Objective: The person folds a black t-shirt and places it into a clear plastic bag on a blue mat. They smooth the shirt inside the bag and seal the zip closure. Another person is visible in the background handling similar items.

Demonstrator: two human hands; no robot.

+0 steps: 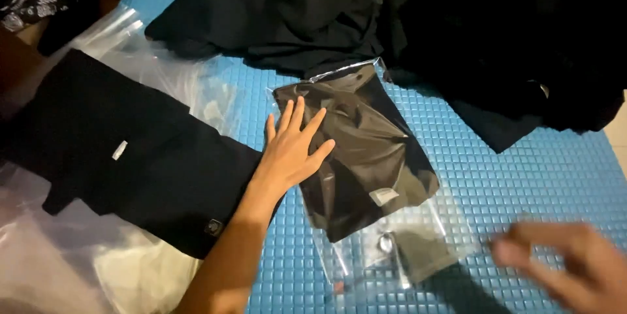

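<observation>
Blue textured matting covers the work surface, its small square bumps showing wherever cloth leaves it bare. On it the left hand lies flat, fingers spread wide and straight, gripping nothing; the palm and fingertips press on the left edge of a clear plastic bag that holds a folded black garment. The bagged garment sits at the middle of the mat, tilted, with its open transparent end toward the near edge. The right hand hovers low at the near right corner, just beside that loose end of the bag; it is motion-blurred, so whether its fingers are curled or open cannot be told. Left of the flat hand lies another folded black garment over crumpled clear plastic sheets. Beyond the bag, loose dark clothes are heaped along the far side, with more black fabric at the far right.
</observation>
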